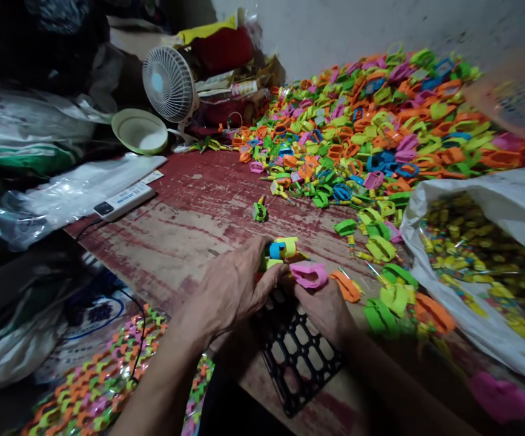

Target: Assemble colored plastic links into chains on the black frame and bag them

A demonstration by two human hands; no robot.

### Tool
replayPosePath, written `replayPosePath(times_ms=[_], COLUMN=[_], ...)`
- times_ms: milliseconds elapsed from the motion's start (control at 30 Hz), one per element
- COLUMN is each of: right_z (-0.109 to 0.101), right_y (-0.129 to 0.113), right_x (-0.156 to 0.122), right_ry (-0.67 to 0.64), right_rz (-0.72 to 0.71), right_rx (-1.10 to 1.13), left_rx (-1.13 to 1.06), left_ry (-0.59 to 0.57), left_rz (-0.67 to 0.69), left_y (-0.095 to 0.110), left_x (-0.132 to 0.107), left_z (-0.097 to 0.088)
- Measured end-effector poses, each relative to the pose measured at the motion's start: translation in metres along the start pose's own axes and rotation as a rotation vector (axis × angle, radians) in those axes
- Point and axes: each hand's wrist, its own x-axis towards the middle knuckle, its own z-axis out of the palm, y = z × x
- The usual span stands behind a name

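Note:
My left hand (232, 284) is closed around a small cluster of plastic pieces, yellow and blue (279, 249), held just above a black plastic grid tray (296, 357). My right hand (323, 306) is beside it, fingers pinched on a pink plastic piece (310, 274). The two hands nearly touch over the tray's far edge. An orange piece (346, 286) lies right of the pink one. A lone green piece (259, 211) sits on the worn red table (189, 224) beyond my hands.
A huge heap of coloured plastic pieces (380, 127) covers the table's far right. A white sack (480, 260) of small yellow parts lies at right. A small fan (169, 83), a green bowl (139, 131) and a power strip (123, 200) stand at left. Linked coloured chains (99, 381) hang below.

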Motion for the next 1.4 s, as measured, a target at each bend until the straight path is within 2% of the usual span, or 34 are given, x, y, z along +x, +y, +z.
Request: replayPosePath(times_ms=[133, 267, 433, 500, 667, 733, 867, 1000, 1167, 1267, 1400], right_z=[0.005, 0.003, 0.005, 0.008, 0.01, 0.009, 0.008, 0.01, 0.008, 0.007, -0.004], right_y=[-0.001, -0.008, -0.019, -0.019, -0.013, -0.012, -0.011, -0.005, -0.004, -0.003, -0.001], right_x=[-0.001, 0.002, 0.0, -0.001, -0.001, 0.0, 0.001, 0.0, 0.001, 0.001, 0.004], right_ry=[-0.001, -0.003, -0.012, -0.004, 0.013, -0.01, -0.098, -0.075, -0.124, -0.117, -0.212], right_rz=[-0.118, -0.207, -0.313, -0.34, -0.334, -0.314, -0.302, -0.365, -0.285, -0.299, -0.335], right_rx=[-0.146, -0.205, -0.17, -0.181, -0.213, -0.188, -0.18, -0.184, -0.242, -0.241, -0.176], left_rx=[-0.094, -0.144, -0.031, 0.032, 0.098, 0.041, -0.082, -0.069, -0.068, -0.115, -0.143], left_ry=[0.066, 0.026, -0.014, -0.002, 0.112, 0.072, -0.089, -0.035, 0.023, 0.079, 0.062], left_rz=[0.05, 0.044, -0.074, -0.052, 0.089, 0.086, 0.079, 0.122, 0.118, 0.166, 0.166], left_y=[-0.004, -0.001, 0.006, 0.002, -0.006, -0.003, 0.006, 0.004, -0.001, -0.004, -0.005], left_x=[-0.001, -0.003, -0.002, 0.0, 0.01, 0.014, 0.018, 0.019, 0.019, 0.02, 0.02], left_z=[0.004, 0.0, -0.002, 0.001, 0.007, 0.005, -0.002, 0.001, 0.01, 0.013, 0.011])
